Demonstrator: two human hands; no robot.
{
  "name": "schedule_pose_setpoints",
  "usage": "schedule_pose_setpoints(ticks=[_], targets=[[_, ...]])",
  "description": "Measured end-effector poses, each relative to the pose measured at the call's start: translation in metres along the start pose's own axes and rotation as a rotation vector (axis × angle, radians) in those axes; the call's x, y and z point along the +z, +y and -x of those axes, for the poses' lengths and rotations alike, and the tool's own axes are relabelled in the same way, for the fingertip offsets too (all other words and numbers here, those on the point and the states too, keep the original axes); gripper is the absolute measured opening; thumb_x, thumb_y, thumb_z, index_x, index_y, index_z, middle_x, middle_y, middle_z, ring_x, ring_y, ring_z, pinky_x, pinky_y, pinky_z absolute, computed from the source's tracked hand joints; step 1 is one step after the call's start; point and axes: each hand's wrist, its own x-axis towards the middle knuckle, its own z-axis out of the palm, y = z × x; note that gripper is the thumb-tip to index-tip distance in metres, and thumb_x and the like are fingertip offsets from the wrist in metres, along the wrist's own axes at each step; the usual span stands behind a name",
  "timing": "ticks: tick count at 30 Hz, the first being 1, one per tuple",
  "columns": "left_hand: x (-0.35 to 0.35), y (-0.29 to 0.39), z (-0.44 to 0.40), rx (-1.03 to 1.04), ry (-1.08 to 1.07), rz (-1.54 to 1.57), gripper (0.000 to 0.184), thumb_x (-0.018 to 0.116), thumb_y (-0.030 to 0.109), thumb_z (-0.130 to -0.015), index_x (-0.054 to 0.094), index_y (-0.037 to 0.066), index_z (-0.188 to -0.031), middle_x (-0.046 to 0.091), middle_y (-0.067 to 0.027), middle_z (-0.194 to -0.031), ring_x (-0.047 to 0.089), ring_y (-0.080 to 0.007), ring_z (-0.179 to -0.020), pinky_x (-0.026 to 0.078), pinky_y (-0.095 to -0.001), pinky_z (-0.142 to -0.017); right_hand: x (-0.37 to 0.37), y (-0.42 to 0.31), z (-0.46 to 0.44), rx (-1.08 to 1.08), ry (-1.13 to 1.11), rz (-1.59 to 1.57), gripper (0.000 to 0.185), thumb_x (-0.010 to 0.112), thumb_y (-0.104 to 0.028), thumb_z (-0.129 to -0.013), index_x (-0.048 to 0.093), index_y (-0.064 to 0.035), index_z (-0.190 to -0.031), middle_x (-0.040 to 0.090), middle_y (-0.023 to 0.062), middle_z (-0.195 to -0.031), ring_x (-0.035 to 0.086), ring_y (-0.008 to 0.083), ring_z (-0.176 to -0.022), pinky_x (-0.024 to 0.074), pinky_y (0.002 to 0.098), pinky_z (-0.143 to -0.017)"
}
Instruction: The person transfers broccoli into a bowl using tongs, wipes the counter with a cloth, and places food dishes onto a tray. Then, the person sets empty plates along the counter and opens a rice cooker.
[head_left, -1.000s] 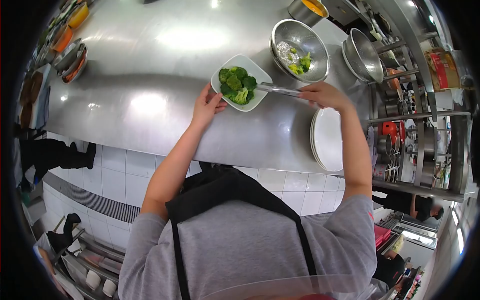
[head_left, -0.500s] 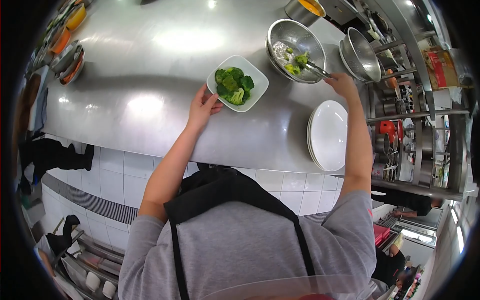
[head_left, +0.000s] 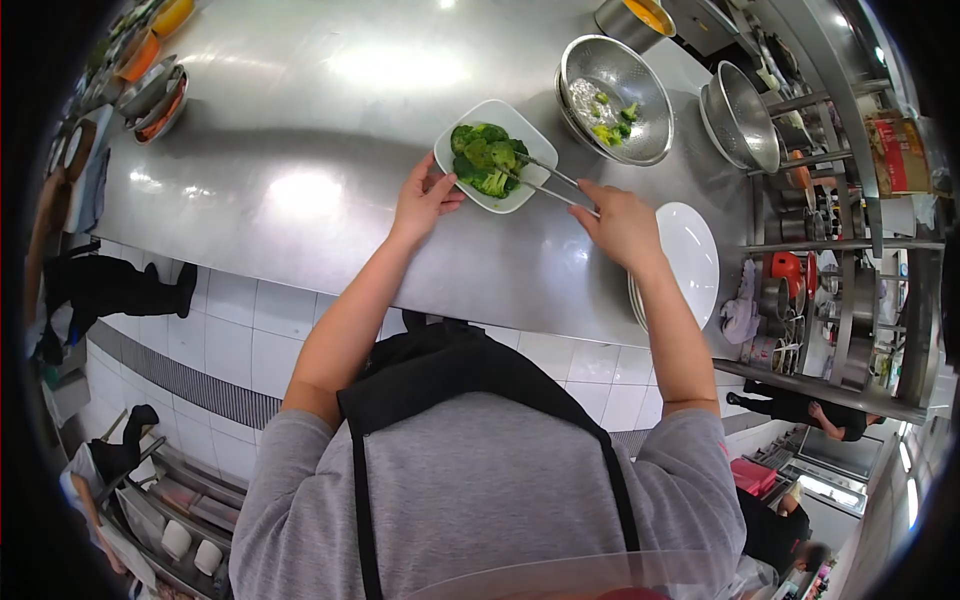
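Observation:
A white square bowl [head_left: 539,146] holds several broccoli florets [head_left: 482,152] on the steel table. My left hand [head_left: 425,202] grips the bowl's left edge, thumb and fingers against the rim. Metal tongs [head_left: 556,182] are held in my right hand [head_left: 617,222], and their tips are at the broccoli inside the bowl. Whether a floret sits between the tips I cannot tell. To the right, a perforated steel colander [head_left: 640,85] contains a few small broccoli pieces.
A stack of white oval plates [head_left: 690,255] lies under and beside my right forearm. Another colander [head_left: 742,120] and a pot with orange contents [head_left: 632,22] stand at the right. Bowls [head_left: 160,105] of food line the far left. Other people are around the room.
The tongs in my right hand have moved left from the colander to over the bowl, and a floret from the colander has gone with them. My left hand stays on the bowl.

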Motion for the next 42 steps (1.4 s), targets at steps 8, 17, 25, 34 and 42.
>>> schedule_pose_setpoints(ticks=[8, 17, 25, 34, 42], targets=[[0.000, 0.002, 0.001, -0.018, -0.005, -0.025, 0.054, 0.052, 0.013, -0.084, 0.026, 0.010, -0.131, 0.053, -0.0100, -0.096, 0.059, -0.0176, -0.076, 0.049, -0.0270, -0.065, -0.047, 0.008, 0.020, 0.015, 0.074, 0.116, 0.042, 0.057, -0.037, -0.074, 0.057, -0.0092, -0.105, 0.061, 0.0123, -0.086, 0.060, 0.0283, -0.076, 0.0473, 0.0378, -0.065], [0.000, 0.002, 0.000, -0.035, 0.003, -0.029, 0.055, 0.052, 0.013, -0.084, 0.024, 0.008, -0.131, 0.052, -0.0106, -0.097, 0.059, -0.0181, -0.076, 0.050, -0.0271, -0.065, -0.081, 0.108, -0.033, 0.154, 0.039, 0.401, 0.036, 0.060, -0.039, -0.072, 0.062, -0.0149, -0.099, 0.062, 0.0104, -0.087, 0.059, 0.0293, -0.081, 0.0466, 0.0387, -0.070], [-0.001, 0.003, 0.000, -0.031, 0.017, -0.027, 0.056, 0.053, 0.014, -0.084, 0.025, 0.007, -0.131, 0.053, -0.0107, -0.097, 0.059, -0.0176, -0.077, 0.050, -0.0260, -0.064, -0.069, 0.123, -0.065, 0.090, -0.068, 0.311, 0.033, 0.062, -0.037, -0.070, 0.064, -0.0138, -0.094, 0.063, 0.0096, -0.082, 0.060, 0.0271, -0.074, 0.0465, 0.0340, -0.065], [-0.002, 0.000, -0.002, -0.030, -0.025, -0.026, 0.054, 0.052, 0.014, -0.084, 0.026, 0.011, -0.131, 0.052, -0.0106, -0.103, 0.059, -0.0179, -0.080, 0.050, -0.0279, -0.068, -0.049, 0.014, -0.002, -0.281, 0.040, 0.257, 0.028, 0.060, -0.030, -0.074, 0.060, -0.0193, -0.101, 0.060, 0.0034, -0.079, 0.060, 0.0202, -0.067, 0.0465, 0.0340, -0.058], [0.001, 0.000, -0.001, -0.033, 0.021, -0.017, 0.054, 0.052, 0.013, -0.084, 0.026, 0.009, -0.131, 0.053, -0.0093, -0.096, 0.059, -0.0170, -0.076, 0.050, -0.0259, -0.064, -0.071, 0.047, -0.014, 0.000, 0.187, 0.088, 0.035, 0.060, -0.032, -0.074, 0.059, -0.0137, -0.104, 0.061, 0.0085, -0.078, 0.060, 0.0233, -0.071, 0.0463, 0.0314, -0.061]])
